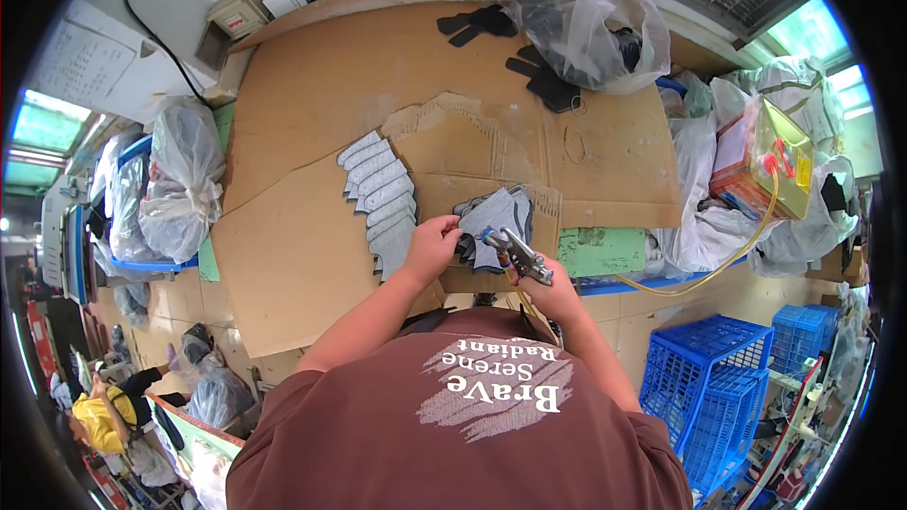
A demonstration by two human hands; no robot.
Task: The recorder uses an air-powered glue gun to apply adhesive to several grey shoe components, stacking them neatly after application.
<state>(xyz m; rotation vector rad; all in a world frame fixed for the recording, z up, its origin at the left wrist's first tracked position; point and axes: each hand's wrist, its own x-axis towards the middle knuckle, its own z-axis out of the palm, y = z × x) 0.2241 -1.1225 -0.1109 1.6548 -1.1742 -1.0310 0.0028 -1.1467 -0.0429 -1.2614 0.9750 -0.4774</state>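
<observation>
In my right hand (552,289) is a metal spray gun (518,255), gripped by its handle and tilted over a small pile of grey, dark-edged fabric pieces (493,206). My left hand (434,244) is closed, its fingertips pinching at the left edge of that pile; the fingers partly hide what they hold. Left of it, a row of similar grey pieces (380,191) lies overlapping on the cardboard (312,236). A yellow hose (756,244) runs from a can toward the right side of the bench.
Black cut pieces (543,83) and a clear plastic bag (609,38) lie at the far side. A metal can (761,156) stands among bags at right. Blue crates (704,373) stand lower right. Bagged goods (181,184) sit at left; a person in yellow (102,418) is lower left.
</observation>
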